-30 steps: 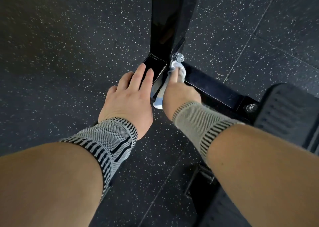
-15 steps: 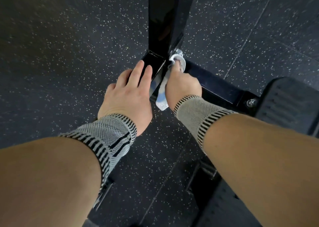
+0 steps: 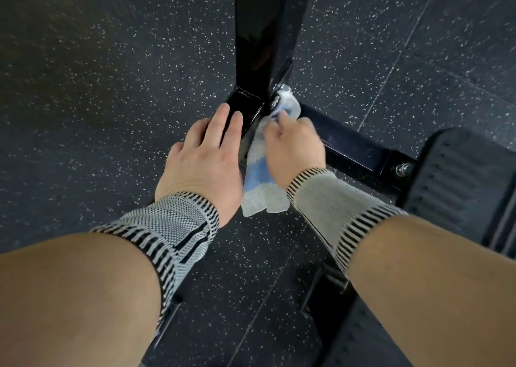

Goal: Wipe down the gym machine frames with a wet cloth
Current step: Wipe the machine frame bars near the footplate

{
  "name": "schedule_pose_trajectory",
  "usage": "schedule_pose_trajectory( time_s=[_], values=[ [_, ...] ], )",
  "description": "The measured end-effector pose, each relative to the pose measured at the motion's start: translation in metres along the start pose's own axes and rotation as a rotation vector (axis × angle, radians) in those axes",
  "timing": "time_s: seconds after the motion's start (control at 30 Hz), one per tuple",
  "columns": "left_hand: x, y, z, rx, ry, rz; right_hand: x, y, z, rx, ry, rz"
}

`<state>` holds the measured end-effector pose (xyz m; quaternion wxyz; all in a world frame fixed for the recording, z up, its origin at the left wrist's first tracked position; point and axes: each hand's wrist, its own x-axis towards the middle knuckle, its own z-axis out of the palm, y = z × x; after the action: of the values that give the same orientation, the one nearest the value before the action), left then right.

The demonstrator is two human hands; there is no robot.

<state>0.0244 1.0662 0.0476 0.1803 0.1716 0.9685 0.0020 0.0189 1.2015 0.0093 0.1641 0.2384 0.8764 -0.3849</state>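
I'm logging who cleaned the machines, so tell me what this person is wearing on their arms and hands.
Both hands are bare, with no gloves. The left hand has a grey knit wrist support with black stripes and a woven pattern. The right hand has a plainer grey knit support with black-striped edges. The forearms are uncovered.

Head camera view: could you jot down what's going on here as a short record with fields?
setting: dark speckled floor, black gym machine frame
left hand: fingers straight, resting on the frame's base plate
right hand: grips a white and blue cloth, pressing it against the joint by a bolt
cloth: one end at the joint, the rest hanging below the hand
wrists: knitted wrist sleeves on both
nearby: ribbed black footplate, right
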Motion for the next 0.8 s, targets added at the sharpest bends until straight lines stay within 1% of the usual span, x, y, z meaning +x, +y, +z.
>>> schedule_pose_trajectory(
  time_s=[0.07, 0.13, 0.23, 0.27, 0.37, 0.4, 0.53, 0.57, 0.67, 0.73, 0.8],
  values=[
    [0.0, 0.0, 0.0, -0.009, -0.002, -0.01, 0.009, -0.004, 0.014, -0.313, -0.103, -0.015],
    [0.0, 0.001, 0.001, -0.003, -0.01, -0.013, 0.014, -0.002, 0.025, -0.479, -0.146, -0.027],
    [0.001, 0.001, 0.001, -0.007, 0.007, 0.003, 0.013, -0.004, 0.026, -0.54, -0.098, -0.015],
    [0.001, 0.0, 0.001, -0.003, 0.009, 0.006, 0.008, -0.006, 0.026, -0.568, -0.111, -0.001],
    [-0.001, 0.001, 0.001, 0.001, -0.001, 0.009, -0.002, 0.001, 0.029, -0.613, -0.123, -0.075],
    [0.0, 0.002, 0.0, 0.009, 0.003, 0.016, 0.0, 0.001, 0.024, -0.634, -0.078, -0.077],
    [0.0, 0.001, 0.001, -0.009, 0.002, 0.004, 0.012, -0.003, 0.014, -0.496, 0.082, -0.059],
    [0.0, 0.001, 0.002, 0.001, 0.003, 0.004, 0.008, -0.003, 0.016, -0.48, 0.094, -0.083],
    [0.0, 0.0, 0.0, 0.008, -0.016, 0.006, -0.019, 0.015, 0.029, -0.412, 0.02, -0.168],
    [0.001, 0.001, 0.0, 0.005, -0.022, 0.0, -0.034, 0.029, 0.031, -0.285, 0.028, -0.136],
    [0.001, 0.001, 0.0, 0.004, -0.025, 0.001, -0.034, 0.031, 0.025, -0.136, 0.102, -0.075]
  ],
)
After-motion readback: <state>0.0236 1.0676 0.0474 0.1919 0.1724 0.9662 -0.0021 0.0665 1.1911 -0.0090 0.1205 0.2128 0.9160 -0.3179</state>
